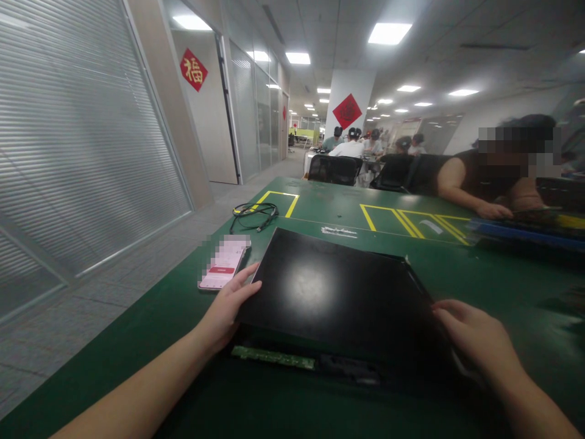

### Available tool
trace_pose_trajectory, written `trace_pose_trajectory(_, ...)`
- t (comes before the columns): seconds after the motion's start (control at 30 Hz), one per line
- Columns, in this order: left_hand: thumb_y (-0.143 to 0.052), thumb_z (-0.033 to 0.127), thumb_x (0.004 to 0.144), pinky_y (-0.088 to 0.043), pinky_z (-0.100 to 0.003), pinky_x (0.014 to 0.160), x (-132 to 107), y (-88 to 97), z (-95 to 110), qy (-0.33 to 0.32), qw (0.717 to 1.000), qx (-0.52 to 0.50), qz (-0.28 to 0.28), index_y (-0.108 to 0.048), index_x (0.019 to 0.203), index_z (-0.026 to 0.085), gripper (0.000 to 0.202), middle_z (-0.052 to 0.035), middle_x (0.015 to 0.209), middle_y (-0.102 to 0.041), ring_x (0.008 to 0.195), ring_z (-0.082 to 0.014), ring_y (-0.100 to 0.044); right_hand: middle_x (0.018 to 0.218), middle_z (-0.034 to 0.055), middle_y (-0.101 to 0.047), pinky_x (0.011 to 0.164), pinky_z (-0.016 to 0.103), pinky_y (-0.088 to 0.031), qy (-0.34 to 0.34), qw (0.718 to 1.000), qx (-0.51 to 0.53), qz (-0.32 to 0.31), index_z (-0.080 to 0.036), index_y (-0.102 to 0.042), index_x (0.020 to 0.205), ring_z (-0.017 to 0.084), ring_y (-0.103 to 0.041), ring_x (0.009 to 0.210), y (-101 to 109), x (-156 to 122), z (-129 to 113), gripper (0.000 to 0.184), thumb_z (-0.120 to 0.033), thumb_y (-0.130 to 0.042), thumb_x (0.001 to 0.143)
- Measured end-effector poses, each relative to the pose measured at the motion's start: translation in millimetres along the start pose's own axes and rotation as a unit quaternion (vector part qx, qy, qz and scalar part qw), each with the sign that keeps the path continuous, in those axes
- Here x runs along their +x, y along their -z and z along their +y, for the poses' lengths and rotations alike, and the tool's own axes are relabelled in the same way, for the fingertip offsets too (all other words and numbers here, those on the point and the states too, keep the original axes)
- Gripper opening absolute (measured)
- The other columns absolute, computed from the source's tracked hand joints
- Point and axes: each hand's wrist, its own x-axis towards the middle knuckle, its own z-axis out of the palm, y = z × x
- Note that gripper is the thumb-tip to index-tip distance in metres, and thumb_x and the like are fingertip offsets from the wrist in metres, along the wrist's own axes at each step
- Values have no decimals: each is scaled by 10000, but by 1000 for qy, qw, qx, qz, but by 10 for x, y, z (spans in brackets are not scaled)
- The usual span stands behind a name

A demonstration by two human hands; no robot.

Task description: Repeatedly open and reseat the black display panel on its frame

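A large black flat panel [329,286] lies on the green table [137,360] right in front of me, its near edge raised over a narrow green circuit strip [273,357]. My left hand [228,308] grips the panel's left edge, fingers curled against it. On the right edge rests my right hand [475,341], fingers closed around it.
A phone [223,262] with a lit screen lies left of the panel, a coiled black cable [253,216] beyond it. Yellow tape outlines [411,219] mark the far tabletop. A person [498,177] leans over a blue tray [521,231] at the right. Other people sit farther back.
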Motion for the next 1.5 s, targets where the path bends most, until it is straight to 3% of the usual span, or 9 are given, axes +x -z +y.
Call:
trace_pose_trajectory(0.27, -915, 154, 905, -719, -331, 788, -42, -95, 49, -3, 1000, 20, 23, -738, 1633, 186, 750, -132, 1169, -960, 985, -325, -933, 967, 113, -891, 820, 499, -586, -29, 999, 7, -30, -332, -898, 887, 405, -809, 946, 53, 8, -43, 353, -532, -609, 857)
trace_pose_trajectory(0.43, -941, 205, 892, -709, -335, 773, 13, -37, -10, -23, 1000, 13, 16, -792, 1589, 198, 712, -147, 1237, -952, 1038, -345, -928, 939, 109, -886, 808, 502, -583, -25, 999, 24, -19, -338, -889, 866, 400, -798, 926, 44, 25, 0, 332, -541, -629, 829)
trace_pose_trajectory(0.63, -1006, 336, 833, -712, -429, 1013, 106, 94, -62, -46, 998, 51, 17, -845, 1532, 227, 726, -167, 1415, -909, 1280, -414, -872, 887, 101, -873, 782, 492, -576, -27, 998, 30, -38, -343, -887, 860, 381, -788, 877, 84, 32, -7, 333, -549, -626, 840)
trace_pose_trajectory(0.8, -1023, 461, 758, -655, -522, 1188, 70, 83, 36, -44, 986, 158, 9, -838, 1514, 227, 813, -157, 1498, -877, 1400, -449, -816, 920, 109, -880, 800, 500, -586, -29, 998, 35, -32, -336, -879, 837, 391, -798, 906, 68, 50, 5, 343, -556, -618, 810)
trace_pose_trajectory(1.0, -876, 525, 801, -555, -630, 1323, 121, 136, -10, -90, 951, 294, -26, -855, 1434, 234, 697, -151, 1648, -789, 1578, -478, -690, 893, 117, -872, 772, 499, -585, -13, 999, 36, -8, -339, -866, 798, 395, -785, 877, 32, 67, 73, 342, -576, -620, 792)
trace_pose_trajectory(1.17, -769, 510, 826, -389, -656, 1440, 230, 264, -77, -150, 882, 447, 3, -852, 1458, 179, 718, -202, 1801, -643, 1708, -484, -549, 859, 112, -861, 757, 489, -580, -14, 999, 47, 0, -344, -864, 782, 388, -781, 860, 32, 54, 72, 344, -580, -614, 794)
trace_pose_trajectory(1.4, -667, 442, 911, -374, -662, 1446, 298, 301, -116, -142, 818, 557, -18, -802, 1548, 66, 751, -283, 1849, -551, 1727, -487, -523, 871, 114, -869, 752, 483, -571, -24, 999, 48, -7, -340, -867, 784, 382, -779, 857, 39, 41, 24, 343, -585, -628, 776)
trace_pose_trajectory(1.5, -693, 424, 931, -378, -662, 1444, 319, 313, -157, -146, 806, 573, -12, -822, 1527, 87, 697, -276, 1842, -562, 1732, -493, -513, 856, 109, -862, 751, 477, -566, -19, 999, 49, -6, -342, -859, 780, 376, -773, 852, 44, 30, 16, 332, -582, -629, 774)
